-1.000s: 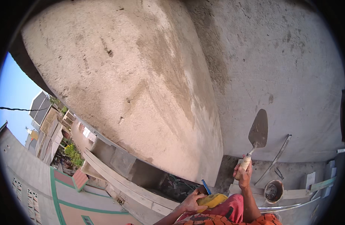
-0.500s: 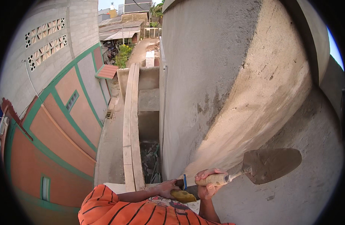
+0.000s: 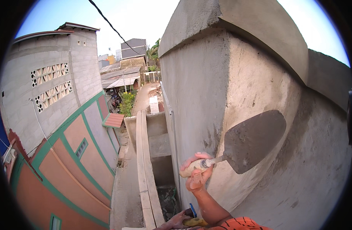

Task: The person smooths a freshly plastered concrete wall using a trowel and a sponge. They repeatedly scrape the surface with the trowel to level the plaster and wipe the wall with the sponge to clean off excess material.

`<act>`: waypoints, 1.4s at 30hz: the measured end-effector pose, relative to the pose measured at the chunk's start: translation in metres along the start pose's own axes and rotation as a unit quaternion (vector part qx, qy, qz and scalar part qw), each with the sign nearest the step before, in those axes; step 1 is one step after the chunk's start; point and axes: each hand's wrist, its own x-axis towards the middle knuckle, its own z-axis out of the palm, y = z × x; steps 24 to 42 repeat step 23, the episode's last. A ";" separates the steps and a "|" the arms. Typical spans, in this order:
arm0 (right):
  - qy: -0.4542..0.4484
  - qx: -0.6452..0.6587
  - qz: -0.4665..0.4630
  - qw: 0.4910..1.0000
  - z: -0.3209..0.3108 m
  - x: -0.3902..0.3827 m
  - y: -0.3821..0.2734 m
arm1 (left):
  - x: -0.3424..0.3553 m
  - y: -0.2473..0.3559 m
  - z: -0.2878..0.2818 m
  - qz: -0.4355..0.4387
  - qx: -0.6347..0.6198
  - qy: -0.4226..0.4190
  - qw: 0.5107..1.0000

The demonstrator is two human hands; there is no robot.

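My right hand is raised in front of the wall corner, its fingers closed round the pale wooden handle of a trowel. The broad, rounded blade is coated grey and points up and to the right. Low at the bottom edge, my left hand is partly cut off by the frame. It is closed on a yellow object beside a dark part with a blue edge; what kind of thing this is, I cannot make out. A rendered wall rises close ahead and to the right.
Long wooden planks run away from me left of the wall, high above a narrow lane. Beside them a deep gap holds debris. An orange and green building stands on the left. A dark cable hangs overhead.
The view has tilted up, showing the wall's top ledge and more sky. My right hand has lifted the trowel, its blade now tipped upward. My left hand sits lower in the picture.
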 end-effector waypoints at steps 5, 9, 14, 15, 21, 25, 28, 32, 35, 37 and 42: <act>-0.003 0.035 -0.118 0.992 0.088 0.088 0.027 | -0.019 -0.062 0.007 -0.006 0.003 0.134 0.991; -0.010 0.049 -0.201 0.978 0.115 0.156 0.035 | -0.025 -0.083 0.001 -0.049 0.009 0.152 0.987; -0.011 0.105 -0.177 0.979 0.128 0.186 0.047 | -0.051 -0.057 -0.015 -0.083 0.024 0.201 0.976; -0.013 0.104 -0.177 0.979 0.127 0.187 0.046 | -0.055 -0.040 -0.023 -0.096 0.017 0.201 0.975; -0.012 0.113 -0.156 0.981 0.130 0.191 0.044 | -0.069 -0.029 -0.031 -0.149 -0.001 0.184 0.972; -0.007 0.117 -0.147 0.982 0.131 0.192 0.046 | -0.071 -0.030 -0.029 -0.160 -0.002 0.180 0.971; -0.007 0.117 -0.147 0.982 0.131 0.192 0.046 | -0.071 -0.030 -0.029 -0.160 -0.002 0.180 0.971; -0.007 0.117 -0.147 0.982 0.131 0.192 0.046 | -0.071 -0.030 -0.029 -0.160 -0.002 0.180 0.971; -0.007 0.117 -0.147 0.982 0.131 0.192 0.046 | -0.071 -0.030 -0.029 -0.160 -0.002 0.180 0.971; -0.007 0.117 -0.147 0.982 0.131 0.192 0.046 | -0.071 -0.030 -0.029 -0.160 -0.002 0.180 0.971; -0.007 0.117 -0.147 0.982 0.131 0.192 0.046 | -0.071 -0.030 -0.029 -0.160 -0.002 0.180 0.971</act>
